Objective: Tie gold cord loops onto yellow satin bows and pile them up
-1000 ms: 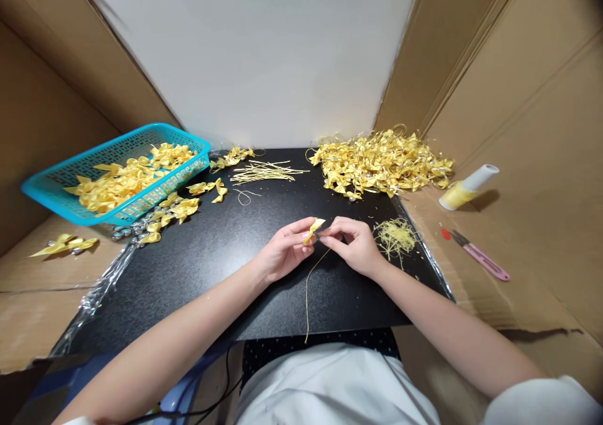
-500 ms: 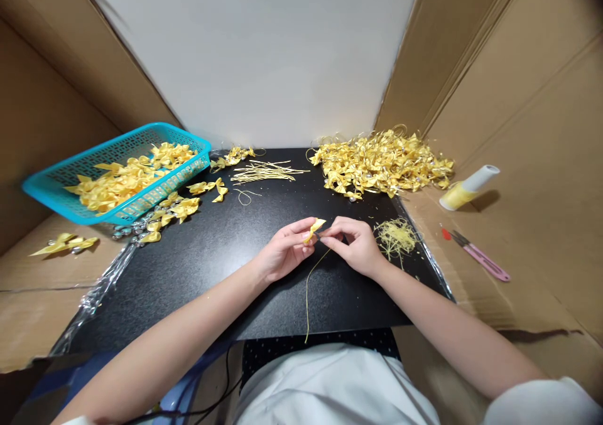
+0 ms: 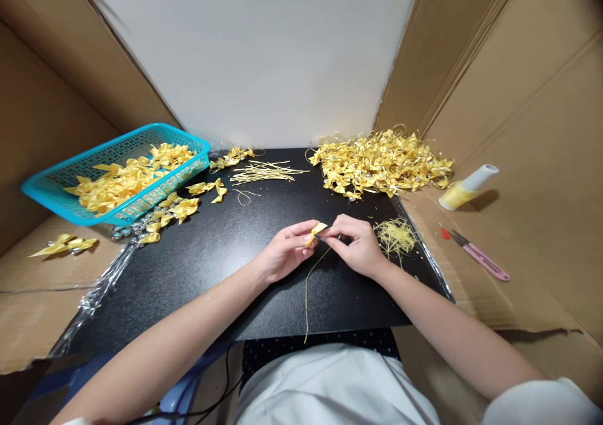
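Over the middle of the black board, my left hand pinches a small yellow ribbon bow between thumb and fingers. Just right of it, my right hand is closed in a pinch at the bow's right side. What its fingertips hold is too small to make out. A thin yellow cord hangs from near the right fingertips and curves down to the front edge of the board.
A blue basket of yellow bows stands at the left, with loose bows and bells beside it. Cut cords lie at the back. Bows are heaped back right, near cord scraps, a spool and pink snips.
The bow has tilted slightly and shifted a little to the right in my left hand. My right hand has moved very slightly; the cord hangs almost as before.
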A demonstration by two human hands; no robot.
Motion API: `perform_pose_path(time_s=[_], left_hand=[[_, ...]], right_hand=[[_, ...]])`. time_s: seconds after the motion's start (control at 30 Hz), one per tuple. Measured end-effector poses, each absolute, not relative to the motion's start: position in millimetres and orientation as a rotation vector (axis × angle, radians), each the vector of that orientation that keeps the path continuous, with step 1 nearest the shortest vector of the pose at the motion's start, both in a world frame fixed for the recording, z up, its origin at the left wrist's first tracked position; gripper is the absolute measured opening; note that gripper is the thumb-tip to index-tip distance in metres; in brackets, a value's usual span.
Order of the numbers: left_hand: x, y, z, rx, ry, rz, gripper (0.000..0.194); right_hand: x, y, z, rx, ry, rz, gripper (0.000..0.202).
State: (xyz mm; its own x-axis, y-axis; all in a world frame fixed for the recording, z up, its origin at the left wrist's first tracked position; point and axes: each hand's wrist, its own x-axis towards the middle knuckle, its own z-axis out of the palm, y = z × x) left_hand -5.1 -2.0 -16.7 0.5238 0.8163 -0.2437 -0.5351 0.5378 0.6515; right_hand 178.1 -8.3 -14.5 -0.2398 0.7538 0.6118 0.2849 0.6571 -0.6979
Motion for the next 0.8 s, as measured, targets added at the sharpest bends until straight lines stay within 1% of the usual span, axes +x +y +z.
perform_pose_path(time_s=[0.3,0.8], left_hand=[[-2.3,-3.8,-18.2,0.545,0.573,0.852,0.032],[-1.2,-4.6,-15.5,0.547,0.561,0.869,0.032]], right_hand=[[173.5,-11.5,-13.7,-0.87,-1.73,0.7,0.01],[172.7,-11.3,-15.6,-0.853,-1.717,0.692,0.009]])
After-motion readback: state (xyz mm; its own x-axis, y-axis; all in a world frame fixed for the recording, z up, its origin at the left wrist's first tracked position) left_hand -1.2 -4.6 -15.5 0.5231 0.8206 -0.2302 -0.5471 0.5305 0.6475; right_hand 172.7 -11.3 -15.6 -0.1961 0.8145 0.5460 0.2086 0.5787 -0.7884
